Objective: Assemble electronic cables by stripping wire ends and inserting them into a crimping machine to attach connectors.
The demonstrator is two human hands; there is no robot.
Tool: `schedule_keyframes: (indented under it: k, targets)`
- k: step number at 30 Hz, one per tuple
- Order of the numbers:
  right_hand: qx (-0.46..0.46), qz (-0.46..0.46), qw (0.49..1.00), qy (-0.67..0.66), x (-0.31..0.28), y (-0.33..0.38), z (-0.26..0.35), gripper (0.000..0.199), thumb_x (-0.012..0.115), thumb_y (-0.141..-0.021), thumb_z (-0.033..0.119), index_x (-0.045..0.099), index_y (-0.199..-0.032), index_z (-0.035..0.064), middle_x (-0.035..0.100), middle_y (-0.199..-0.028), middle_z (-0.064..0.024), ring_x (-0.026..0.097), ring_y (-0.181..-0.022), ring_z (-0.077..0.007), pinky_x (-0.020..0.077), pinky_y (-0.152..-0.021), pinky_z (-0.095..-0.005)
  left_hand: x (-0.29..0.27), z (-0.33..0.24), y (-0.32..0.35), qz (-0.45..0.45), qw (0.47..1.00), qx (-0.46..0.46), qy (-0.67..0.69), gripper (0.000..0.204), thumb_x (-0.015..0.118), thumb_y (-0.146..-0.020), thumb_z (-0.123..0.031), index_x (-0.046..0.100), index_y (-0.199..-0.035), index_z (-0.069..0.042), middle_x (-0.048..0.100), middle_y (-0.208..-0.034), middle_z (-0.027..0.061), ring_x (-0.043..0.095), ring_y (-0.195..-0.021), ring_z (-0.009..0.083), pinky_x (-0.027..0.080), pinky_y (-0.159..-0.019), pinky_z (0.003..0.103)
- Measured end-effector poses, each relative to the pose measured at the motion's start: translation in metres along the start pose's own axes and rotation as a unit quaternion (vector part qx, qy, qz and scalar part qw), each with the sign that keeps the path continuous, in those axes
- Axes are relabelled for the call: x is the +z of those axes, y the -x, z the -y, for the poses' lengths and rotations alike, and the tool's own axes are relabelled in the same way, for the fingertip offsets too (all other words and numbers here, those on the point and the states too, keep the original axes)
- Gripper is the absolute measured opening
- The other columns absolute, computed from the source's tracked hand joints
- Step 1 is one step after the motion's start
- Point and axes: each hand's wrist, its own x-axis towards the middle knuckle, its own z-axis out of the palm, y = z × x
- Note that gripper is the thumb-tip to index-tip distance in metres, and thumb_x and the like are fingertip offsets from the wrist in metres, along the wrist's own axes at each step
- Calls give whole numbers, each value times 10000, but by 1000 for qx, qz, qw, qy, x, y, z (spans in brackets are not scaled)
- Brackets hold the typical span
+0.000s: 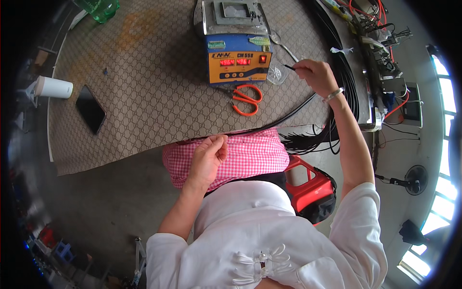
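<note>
At the left edge of the work table [144, 111], which carries a patterned brown mat, a white cylindrical cup [54, 87] lies on its side. A black smartphone [90, 109] lies face up just beside it, toward the near edge. A green bottle [102, 8] stands at the far left corner.

The left hand [208, 156] is held over the pink checked apron [250, 154], just off the near edge. Its fingers are curled together and pinch the near end of a thin black cable [284, 117], which runs diagonally across the mat to the right.

At the far centre sits a blue and orange heating unit [239, 58] with a lit red display and a metal top plate. Orange-handled scissors [247, 98] lie closed just in front of it.

The right hand [315, 74] is raised near the unit's right side, with its fingers closed on the cable's far end. The tip points toward a small clear dish [277, 74] beside the unit. A metal spoon [283, 44] lies behind the dish. A bundle of black cables [344, 86] hangs over the right edge.

Judged step: presenting the cable tip to the dish. The next move calls for a steady, short advance of the right hand while the left hand keeps the cable taut.
</note>
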Motion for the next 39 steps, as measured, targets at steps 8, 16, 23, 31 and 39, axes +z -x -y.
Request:
schedule_keyframes:
  k: [8, 16, 23, 31, 39]
  targets:
    - [-86, -67, 993, -37, -19, -21, 45, 144, 574, -778, 96, 642, -886, 29, 622, -675, -97, 596, -583, -152, 457, -550, -263, 7, -2, -1, 15, 1000, -4, 10, 134, 511, -866, -122, 570, -932, -22, 546, -739, 11, 488, -655, 86, 413, -626, 198]
    - [-192, -91, 976, 38, -14, -78, 73, 148, 578, -769, 72, 628, -899, 20, 626, -732, -108, 613, -653, -168, 471, -605, -259, 5, -7, -3, 16, 1000, -4, 17, 147, 504, -874, -140, 566, -928, -18, 539, -732, 8, 476, -642, 86, 403, -617, 202]
    - [-170, -84, 972, 141, -3, -108, 88, 124, 567, -786, 132, 635, -873, 75, 628, -777, -113, 612, -721, -270, 478, -651, -342, 2, -8, -7, 18, 999, -10, 28, 143, 508, -872, -141, 571, -921, -23, 544, -722, 0, 481, -631, 80, 397, -607, 203]
    - [-138, -73, 967, 199, 9, -119, 89, 126, 547, -807, 158, 637, -878, 107, 622, -819, -97, 598, -786, -272, 472, -690, -364, 0, -8, -9, 31, 999, -3, 35, 133, 520, -866, -148, 574, -918, -39, 544, -720, -11, 481, -627, 69, 395, -604, 205]
    - [-149, -69, 963, 215, 12, -121, 91, 125, 578, -787, 137, 643, -879, 83, 617, -812, -100, 603, -758, -264, 469, -690, -353, -1, -9, -11, 31, 999, -6, 38, 128, 527, -863, -153, 576, -913, -46, 545, -723, -17, 482, -628, 63, 399, -601, 201]
